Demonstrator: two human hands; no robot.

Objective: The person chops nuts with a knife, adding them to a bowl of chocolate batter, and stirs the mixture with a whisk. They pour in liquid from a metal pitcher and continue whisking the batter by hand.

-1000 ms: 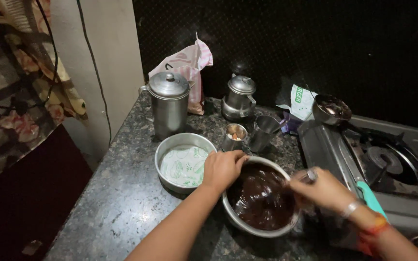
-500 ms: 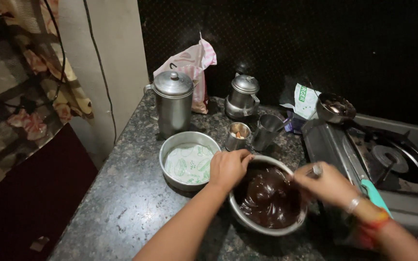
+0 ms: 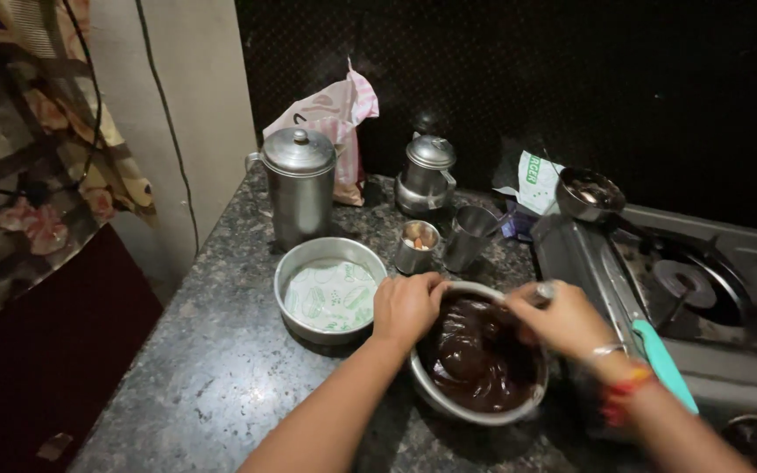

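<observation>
A steel bowl (image 3: 449, 405) of dark brown batter (image 3: 475, 359) sits on the speckled stone counter. My left hand (image 3: 406, 307) grips the bowl's near-left rim. My right hand (image 3: 562, 320) is closed on the metal handle of a stirring utensil (image 3: 543, 292), whose lower end is sunk in the batter. Left of the bowl stands a round steel tin (image 3: 298, 273) lined with printed paper (image 3: 333, 296).
Behind are a tall lidded steel canister (image 3: 300, 186), a small steel pot with lid (image 3: 428, 175), a small cup of nuts (image 3: 417, 245), a steel tumbler (image 3: 470, 235), and a pink bag (image 3: 336, 118). A gas stove (image 3: 694, 298) stands at the right with a small bowl (image 3: 587, 193) beside it.
The view has shifted slightly. My right hand has moved the utensil around in the batter; my left hand stays on the bowl's rim.
</observation>
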